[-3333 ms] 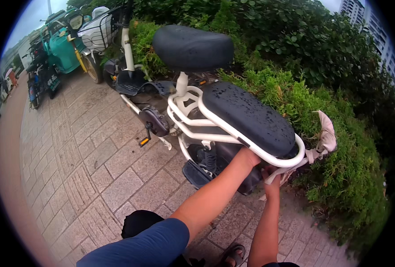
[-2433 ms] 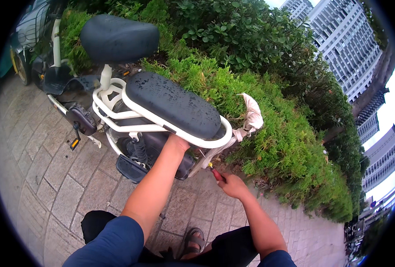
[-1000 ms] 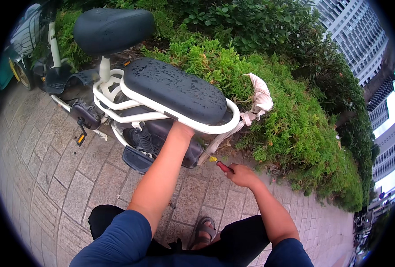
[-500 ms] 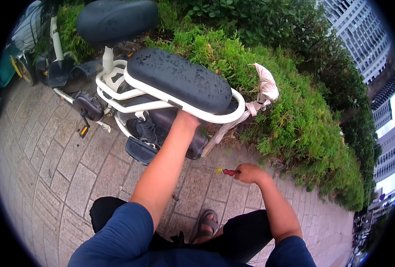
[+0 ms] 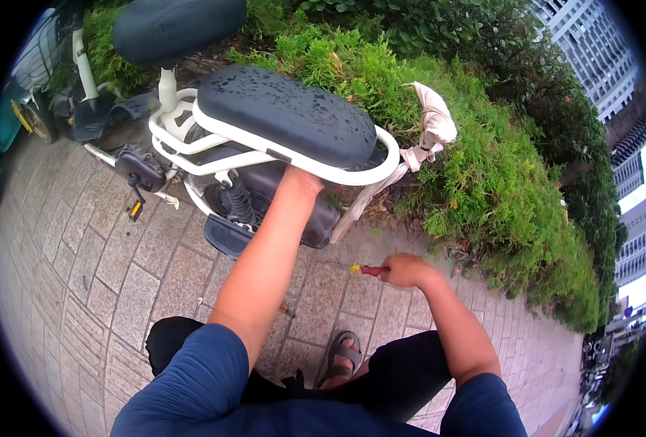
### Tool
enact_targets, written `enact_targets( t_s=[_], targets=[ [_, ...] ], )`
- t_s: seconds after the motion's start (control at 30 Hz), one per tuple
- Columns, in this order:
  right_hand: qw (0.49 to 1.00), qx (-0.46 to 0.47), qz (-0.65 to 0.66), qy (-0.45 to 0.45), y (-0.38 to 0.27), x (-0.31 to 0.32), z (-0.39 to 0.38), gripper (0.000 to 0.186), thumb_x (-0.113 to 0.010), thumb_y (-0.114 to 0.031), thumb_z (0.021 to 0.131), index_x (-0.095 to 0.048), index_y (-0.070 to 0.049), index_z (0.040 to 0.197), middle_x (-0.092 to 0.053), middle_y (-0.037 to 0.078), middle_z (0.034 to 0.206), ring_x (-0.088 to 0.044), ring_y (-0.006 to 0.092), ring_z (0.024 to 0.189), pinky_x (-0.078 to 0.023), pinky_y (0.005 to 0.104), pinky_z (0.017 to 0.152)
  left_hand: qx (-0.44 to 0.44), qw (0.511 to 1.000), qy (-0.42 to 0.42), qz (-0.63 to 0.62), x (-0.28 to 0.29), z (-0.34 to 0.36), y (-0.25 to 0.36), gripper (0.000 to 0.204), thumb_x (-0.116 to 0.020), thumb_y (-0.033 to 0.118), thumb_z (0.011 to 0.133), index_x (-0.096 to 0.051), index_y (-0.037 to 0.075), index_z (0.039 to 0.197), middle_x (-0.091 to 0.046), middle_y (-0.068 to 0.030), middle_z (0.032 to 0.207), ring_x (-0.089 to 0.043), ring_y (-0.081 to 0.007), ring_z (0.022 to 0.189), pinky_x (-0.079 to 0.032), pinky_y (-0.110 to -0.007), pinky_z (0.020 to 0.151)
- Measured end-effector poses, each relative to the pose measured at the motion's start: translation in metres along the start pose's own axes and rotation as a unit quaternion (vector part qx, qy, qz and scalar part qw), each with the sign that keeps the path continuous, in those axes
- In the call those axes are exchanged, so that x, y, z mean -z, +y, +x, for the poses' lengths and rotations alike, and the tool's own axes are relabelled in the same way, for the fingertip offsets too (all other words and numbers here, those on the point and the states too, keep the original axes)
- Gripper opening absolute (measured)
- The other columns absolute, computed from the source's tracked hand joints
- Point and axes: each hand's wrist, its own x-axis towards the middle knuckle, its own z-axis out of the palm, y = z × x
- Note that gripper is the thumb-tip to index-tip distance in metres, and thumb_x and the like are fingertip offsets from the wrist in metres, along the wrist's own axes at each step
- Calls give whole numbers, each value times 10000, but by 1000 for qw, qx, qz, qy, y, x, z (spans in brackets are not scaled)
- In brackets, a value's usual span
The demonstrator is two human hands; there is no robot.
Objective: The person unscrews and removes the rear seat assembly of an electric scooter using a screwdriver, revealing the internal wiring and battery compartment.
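A white-framed electric bike (image 5: 214,167) with a wet black rear seat (image 5: 286,113) stands in front of me. My left hand (image 5: 305,180) reaches beneath the white rail at the seat's near side; its fingers are hidden under there. Low over the paving to the right, my right hand (image 5: 403,270) is closed around a red-handled screwdriver (image 5: 372,271). The tool has a yellow part at its front, and a thin shaft points left from it toward the bike. Its tip is too fine to make out.
Green shrubs (image 5: 483,175) run behind and to the right of the bike. Pale cloth (image 5: 434,127) is wrapped around something at its rear. A pedal (image 5: 135,210) sticks out at the left. Stone paving (image 5: 137,302) lies below, with my sandalled foot (image 5: 343,355) on it.
The bike appears slightly higher and farther left in the picture. My right hand, with the screwdriver, shows slightly higher; my left hand stays under the seat rail.
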Motion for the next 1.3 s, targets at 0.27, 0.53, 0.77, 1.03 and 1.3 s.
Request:
enact_targets(
  t_s=[0.27, 0.53, 0.77, 1.03, 1.3],
  targets=[
    [1000, -16, 1, 0, 0, -2, 1, 427, -656, -405, 933, -802, -83, 1173, -769, 216, 1107, -715, 409, 1081, -544, 500, 954, -4, 1000, -11, 1, 6, 4, -1, 506, -482, 485, 1106, -604, 91, 1399, -678, -151, 1374, -680, -346, 1206, -604, -548, 971],
    [1000, -21, 0, -2, 0, -3, 5, 431, -657, -402, 933, -803, -60, 1149, -769, 232, 1075, -723, 416, 1046, -548, 505, 928, -5, 1000, -23, 2, 11, 6, 0, 504, -482, 488, 1105, -606, 97, 1398, -684, -147, 1366, -687, -351, 1194, -607, -555, 963],
    [1000, -10, -10, -2, 4, -10, 10, 422, -663, -392, 937, -800, -26, 1098, -766, 238, 1037, -727, 427, 1009, -552, 514, 897, 4, 999, -35, 5, 12, 10, -8, 502, -481, 490, 1104, -608, 102, 1396, -690, -143, 1359, -694, -355, 1184, -609, -561, 956],
    [1000, -2, 1, 4, 4, -12, 16, 413, -682, -383, 936, -795, -2, 1046, -768, 244, 1043, -729, 424, 1011, -553, 519, 903, 6, 998, -66, 24, 34, 19, 1, 500, -481, 493, 1103, -611, 108, 1395, -697, -139, 1351, -701, -360, 1173, -612, -568, 948],
    [1000, 14, 1, 14, 7, -18, 19, 389, -684, -352, 908, -803, 1, 1017, -768, 248, 991, -733, 436, 959, -564, 517, 865, 2, 998, -45, 32, 29, 14, -4, 493, -487, 478, 1100, -611, 90, 1378, -708, -147, 1315, -721, -353, 1120, -639, -550, 881]
  ],
)
